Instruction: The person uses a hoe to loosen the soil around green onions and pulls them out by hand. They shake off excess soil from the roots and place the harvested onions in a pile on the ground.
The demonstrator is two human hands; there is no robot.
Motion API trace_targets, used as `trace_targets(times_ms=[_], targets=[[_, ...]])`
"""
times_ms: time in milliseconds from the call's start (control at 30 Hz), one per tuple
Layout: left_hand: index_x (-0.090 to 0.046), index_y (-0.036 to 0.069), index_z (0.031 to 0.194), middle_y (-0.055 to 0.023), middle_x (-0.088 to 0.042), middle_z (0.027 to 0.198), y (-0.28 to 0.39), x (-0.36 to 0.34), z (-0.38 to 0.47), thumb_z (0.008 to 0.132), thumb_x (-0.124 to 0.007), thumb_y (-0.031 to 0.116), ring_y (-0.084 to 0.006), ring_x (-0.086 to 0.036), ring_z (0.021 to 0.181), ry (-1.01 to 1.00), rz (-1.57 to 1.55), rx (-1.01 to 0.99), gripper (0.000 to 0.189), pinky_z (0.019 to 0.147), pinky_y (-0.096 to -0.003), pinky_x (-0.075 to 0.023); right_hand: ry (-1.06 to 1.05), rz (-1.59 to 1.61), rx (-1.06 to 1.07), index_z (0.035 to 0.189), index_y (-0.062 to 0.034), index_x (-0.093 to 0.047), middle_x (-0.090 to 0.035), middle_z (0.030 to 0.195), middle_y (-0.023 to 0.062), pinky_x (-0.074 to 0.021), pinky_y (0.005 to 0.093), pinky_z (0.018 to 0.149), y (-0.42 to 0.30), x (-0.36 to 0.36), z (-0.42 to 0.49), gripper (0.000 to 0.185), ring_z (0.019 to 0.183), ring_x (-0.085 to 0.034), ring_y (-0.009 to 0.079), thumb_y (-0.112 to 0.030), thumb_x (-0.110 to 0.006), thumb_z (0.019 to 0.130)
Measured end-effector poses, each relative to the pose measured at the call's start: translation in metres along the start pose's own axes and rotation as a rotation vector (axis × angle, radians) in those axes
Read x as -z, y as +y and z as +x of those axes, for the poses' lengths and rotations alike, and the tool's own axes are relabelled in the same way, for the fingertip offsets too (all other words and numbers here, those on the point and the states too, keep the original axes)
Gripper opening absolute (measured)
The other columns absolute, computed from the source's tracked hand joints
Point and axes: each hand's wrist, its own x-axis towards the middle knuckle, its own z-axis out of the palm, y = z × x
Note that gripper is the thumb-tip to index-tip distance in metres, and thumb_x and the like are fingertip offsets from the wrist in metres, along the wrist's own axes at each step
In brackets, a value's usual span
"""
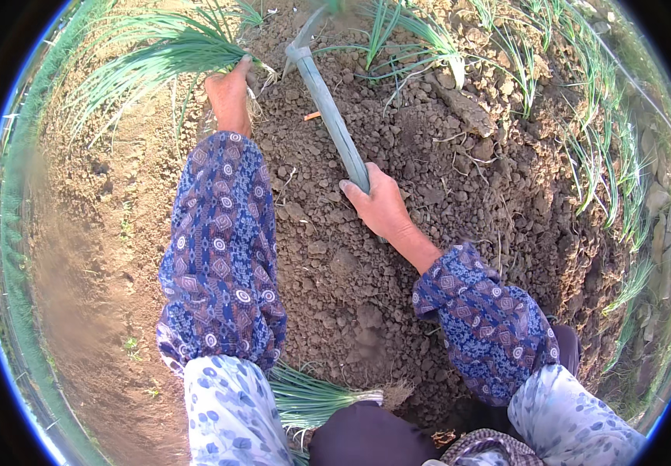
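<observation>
My left hand [229, 96] grips a bunch of green onion plants [166, 55] near its root end. The long leaves fan out to the left, and pale roots hang beside my fingers. In my right hand [381, 204] is the handle [332, 116] of a small hoe, held close to its lower end. Its metal head [305, 36] is at the top, partly blurred, over the loose soil [335, 250]. To the right of the hoe head, an onion clump [449, 55] with a white base lies on the clods.
Another onion bundle [323, 399] lies by my legs, its roots pointing right. Onion plants [597, 169] line the right side. A large clod [463, 108] and a small orange piece [312, 116] lie on the soil. Smoother ground [91, 262] extends left, towards a green strip [12, 233].
</observation>
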Motion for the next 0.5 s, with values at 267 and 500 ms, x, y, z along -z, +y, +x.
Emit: trace_targets(times_ms=[267, 500], targets=[[-0.064, -0.008, 0.08, -0.0105, -0.063, 0.066, -0.047, -0.024, 0.063, 0.076, -0.074, 0.006, -0.0142, -0.055, 0.05, -0.207, 0.446, 0.284, 0.018, 0.043, -0.0272, -0.0423, 0.098, 0.134, 0.025, 0.093, 0.0025, -0.048, -0.06, 0.073, 0.0206, -0.0488, 0.0408, 0.063, -0.001, -0.001, -0.013, 0.03, 0.066, -0.063, 0.0343, -0.021, -0.065, 0.085], [-0.063, -0.008, 0.075, -0.0108, -0.062, 0.065, -0.044, -0.02, 0.065, 0.074, -0.074, 0.004, -0.0152, -0.055, 0.05, -0.173, 0.35, 0.166, 0.017, 0.045, -0.028, -0.0425, 0.182, 0.176, 0.044, 0.097, 0.001, -0.049, -0.061, 0.071, 0.0183, -0.0493, 0.0379, 0.059, 0.001, -0.004, -0.016, 0.028, 0.062, -0.062, 0.0294, -0.018, -0.066, 0.085]])
